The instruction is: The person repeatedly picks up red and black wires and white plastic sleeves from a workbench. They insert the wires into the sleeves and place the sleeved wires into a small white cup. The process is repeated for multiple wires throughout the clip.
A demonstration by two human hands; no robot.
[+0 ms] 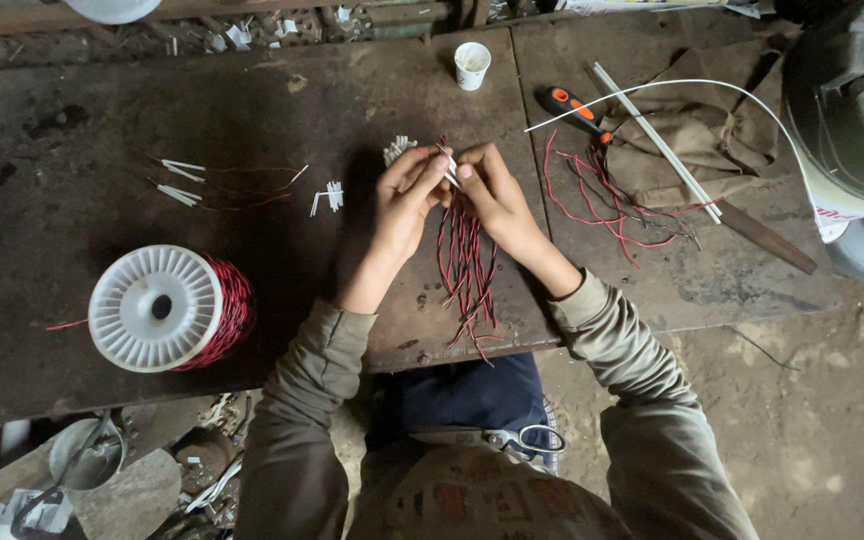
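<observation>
White spool (157, 308), paper cup (472, 65), orange-handled screwdriver (574, 110).

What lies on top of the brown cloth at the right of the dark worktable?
A long white rod crosses the brown cloth, and a thin white curved tube arcs over it. Tangled red wires overlap its lower edge. Anything beneath the cloth is hidden.

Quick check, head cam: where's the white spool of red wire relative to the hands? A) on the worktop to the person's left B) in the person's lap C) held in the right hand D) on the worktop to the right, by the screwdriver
A: the white spool of red wire lies on the dark worktop, well to the left of the left hand and right hand, which meet over a bundle of red wires.
</observation>
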